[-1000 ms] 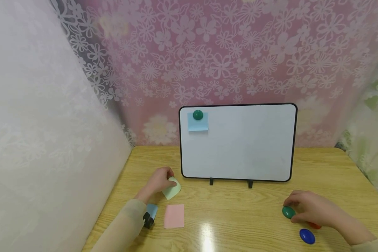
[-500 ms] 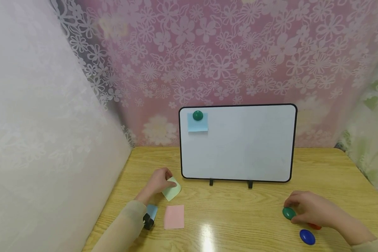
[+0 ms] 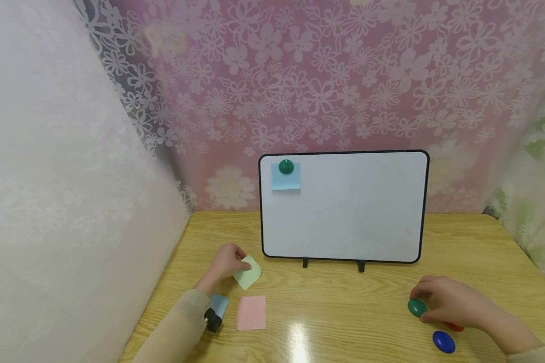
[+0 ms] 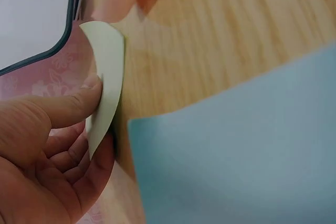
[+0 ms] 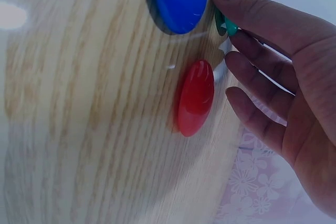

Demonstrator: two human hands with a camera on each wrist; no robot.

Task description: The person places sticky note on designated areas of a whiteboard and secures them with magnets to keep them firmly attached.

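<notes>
The wood-grained worktop carries a pink note, blue note, blue magnet, red magnet, standing whiteboard and, possibly, a green magnet.

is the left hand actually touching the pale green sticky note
Touching. The left wrist view shows it: the left hand pinches the pale green sticky note, with the thumb against one face and fingers behind.

no text, label, brand, number or sign can be read: nothing on the whiteboard, nothing on the light blue sticky note at the whiteboard's upper left, nothing on the pale green sticky note or pink sticky note to its front left, nor on the green magnet, blue magnet or red magnet to its front right.
</notes>
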